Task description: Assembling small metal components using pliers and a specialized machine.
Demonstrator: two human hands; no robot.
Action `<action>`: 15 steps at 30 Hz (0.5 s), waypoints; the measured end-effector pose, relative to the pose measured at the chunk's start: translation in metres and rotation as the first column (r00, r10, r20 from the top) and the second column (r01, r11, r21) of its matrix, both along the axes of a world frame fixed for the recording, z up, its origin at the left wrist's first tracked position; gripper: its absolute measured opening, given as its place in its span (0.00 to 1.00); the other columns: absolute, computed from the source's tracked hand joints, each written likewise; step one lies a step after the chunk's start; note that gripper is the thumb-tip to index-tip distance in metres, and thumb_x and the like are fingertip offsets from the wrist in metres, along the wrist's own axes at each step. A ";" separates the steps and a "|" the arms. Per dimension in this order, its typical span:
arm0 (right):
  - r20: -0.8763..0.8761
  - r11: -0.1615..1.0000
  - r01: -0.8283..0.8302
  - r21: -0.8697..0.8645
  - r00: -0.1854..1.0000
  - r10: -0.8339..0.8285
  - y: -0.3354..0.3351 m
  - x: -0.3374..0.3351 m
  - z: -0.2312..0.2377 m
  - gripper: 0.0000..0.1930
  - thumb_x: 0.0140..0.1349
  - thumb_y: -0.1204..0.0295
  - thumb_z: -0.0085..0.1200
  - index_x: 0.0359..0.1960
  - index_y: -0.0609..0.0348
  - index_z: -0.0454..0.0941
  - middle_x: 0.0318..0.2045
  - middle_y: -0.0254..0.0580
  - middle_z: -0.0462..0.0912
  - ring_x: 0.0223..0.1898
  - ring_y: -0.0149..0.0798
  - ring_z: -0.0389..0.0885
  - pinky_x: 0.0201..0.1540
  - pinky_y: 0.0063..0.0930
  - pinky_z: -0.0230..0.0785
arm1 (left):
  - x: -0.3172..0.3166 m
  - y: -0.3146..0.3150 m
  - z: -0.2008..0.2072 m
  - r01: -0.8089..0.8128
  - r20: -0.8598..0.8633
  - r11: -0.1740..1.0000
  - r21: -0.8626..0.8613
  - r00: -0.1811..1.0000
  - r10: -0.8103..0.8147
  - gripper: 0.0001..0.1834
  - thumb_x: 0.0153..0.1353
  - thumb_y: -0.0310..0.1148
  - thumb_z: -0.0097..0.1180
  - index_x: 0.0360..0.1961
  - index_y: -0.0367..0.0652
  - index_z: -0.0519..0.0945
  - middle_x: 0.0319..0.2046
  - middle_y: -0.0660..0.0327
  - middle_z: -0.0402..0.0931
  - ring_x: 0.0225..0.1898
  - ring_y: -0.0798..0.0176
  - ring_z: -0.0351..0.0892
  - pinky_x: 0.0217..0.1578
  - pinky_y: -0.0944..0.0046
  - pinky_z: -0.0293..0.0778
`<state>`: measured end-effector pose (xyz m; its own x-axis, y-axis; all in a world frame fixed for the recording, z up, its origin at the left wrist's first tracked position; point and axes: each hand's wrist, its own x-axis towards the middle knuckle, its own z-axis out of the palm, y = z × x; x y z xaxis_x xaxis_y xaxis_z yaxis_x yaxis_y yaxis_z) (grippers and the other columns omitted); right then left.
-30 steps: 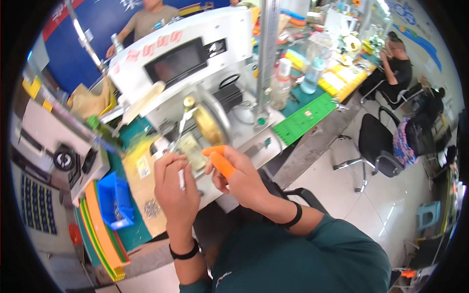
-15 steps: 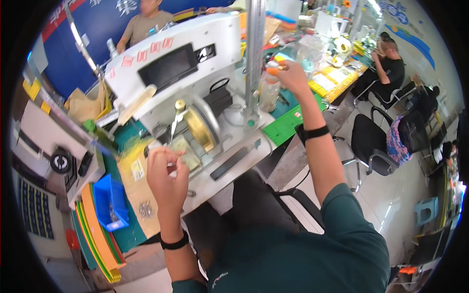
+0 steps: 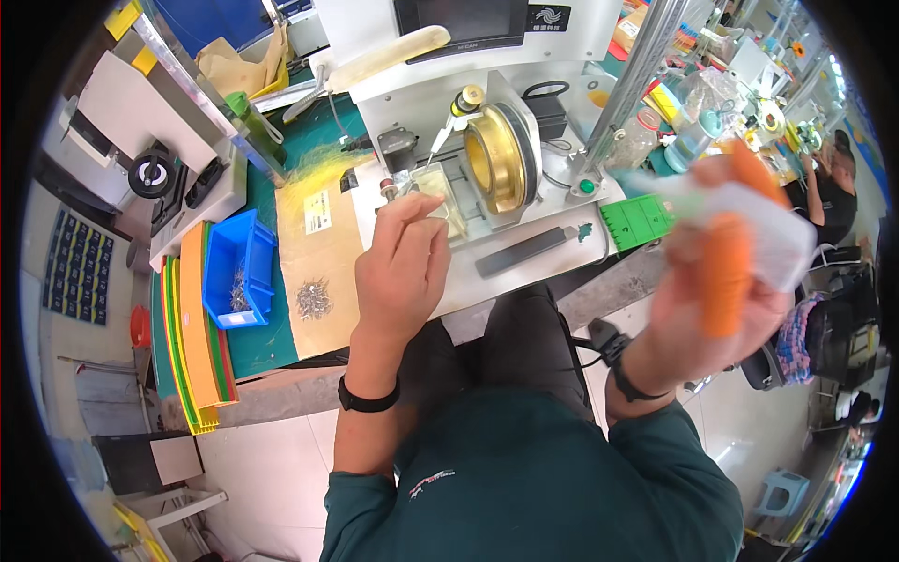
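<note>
My left hand (image 3: pixel 403 267) is over the front of a white bench machine (image 3: pixel 375 103), its fingers curled together in a pinch. Whatever they hold, if anything, is too small to make out. Just beyond its fingertips is a clear yellowish block (image 3: pixel 448 204), beside a brass-coloured wheel (image 3: pixel 494 161) and a white-tipped nozzle with a gold knob (image 3: pixel 461 108). Raised on the right, my right hand (image 3: pixel 712 300) is smeared by motion, with orange finger covers on it. It grips a whitish translucent bottle (image 3: pixel 763 229), whose pale narrow end points left.
A blue bin (image 3: pixel 265 272) of small metal parts stands at left, next to brown paper (image 3: pixel 342 323) with a pile of metal pins (image 3: pixel 314 298). A dark flat bar (image 3: pixel 524 251) and a green tray (image 3: pixel 637 220) lie by the front edge. A metal post (image 3: pixel 637 80) rises at right.
My right hand has come back from the jar at the far right, toward me, with the whitish bottle in it. The view has tilted down and turned; my left hand stays by the machine.
</note>
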<state>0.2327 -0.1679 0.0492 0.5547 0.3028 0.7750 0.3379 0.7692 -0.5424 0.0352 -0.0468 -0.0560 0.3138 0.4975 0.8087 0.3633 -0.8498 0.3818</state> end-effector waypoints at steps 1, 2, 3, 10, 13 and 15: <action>0.176 0.996 -0.033 -0.083 0.983 0.047 0.005 -0.008 -0.002 0.25 0.68 0.73 0.62 0.61 0.82 0.73 0.52 0.68 0.83 0.40 0.39 0.87 0.31 0.18 0.76 | 0.001 0.000 -0.001 0.009 0.007 1.000 0.003 1.000 -0.009 0.09 0.57 0.16 0.64 0.37 0.37 0.80 0.48 0.52 0.82 0.47 0.52 0.86 0.48 0.59 0.83; 0.147 0.986 -0.119 -0.117 0.980 0.136 0.012 -0.017 -0.010 0.24 0.69 0.72 0.63 0.59 0.80 0.75 0.48 0.64 0.85 0.36 0.35 0.86 0.29 0.19 0.75 | 0.001 0.000 -0.001 0.017 0.014 1.000 0.006 1.000 -0.017 0.09 0.57 0.16 0.64 0.37 0.37 0.80 0.49 0.52 0.82 0.46 0.52 0.87 0.47 0.59 0.84; 0.100 0.961 -0.159 -0.228 0.978 0.185 0.017 -0.023 -0.014 0.22 0.69 0.72 0.63 0.58 0.79 0.77 0.46 0.60 0.87 0.33 0.33 0.86 0.29 0.18 0.74 | 0.000 0.001 -0.003 0.013 0.013 1.000 0.004 1.000 -0.014 0.09 0.57 0.16 0.64 0.37 0.37 0.80 0.49 0.52 0.82 0.46 0.52 0.87 0.47 0.59 0.84; 0.223 0.928 -0.099 -0.358 0.957 0.188 0.064 -0.035 -0.056 0.13 0.68 0.77 0.61 0.52 0.71 0.82 0.39 0.43 0.90 0.30 0.23 0.83 0.30 0.16 0.76 | 0.000 0.004 -0.007 0.019 -0.017 1.000 -0.006 1.000 -0.019 0.09 0.55 0.15 0.64 0.35 0.36 0.78 0.50 0.51 0.81 0.45 0.53 0.88 0.39 0.62 0.86; 0.206 0.920 -0.128 -0.371 0.954 0.216 0.073 -0.040 -0.062 0.12 0.67 0.80 0.60 0.51 0.70 0.83 0.38 0.40 0.90 0.31 0.23 0.84 0.30 0.17 0.77 | 0.001 0.005 -0.006 0.017 -0.015 1.000 0.007 1.000 -0.017 0.10 0.54 0.14 0.64 0.34 0.36 0.78 0.49 0.50 0.80 0.45 0.53 0.88 0.39 0.62 0.86; 0.206 0.915 -0.119 -0.385 0.955 0.211 0.075 -0.041 -0.061 0.12 0.67 0.80 0.61 0.50 0.69 0.84 0.38 0.39 0.90 0.32 0.23 0.84 0.31 0.17 0.77 | 0.001 0.006 -0.007 0.014 -0.018 1.000 0.015 1.000 -0.014 0.10 0.54 0.14 0.64 0.34 0.36 0.77 0.49 0.50 0.80 0.45 0.53 0.88 0.39 0.62 0.86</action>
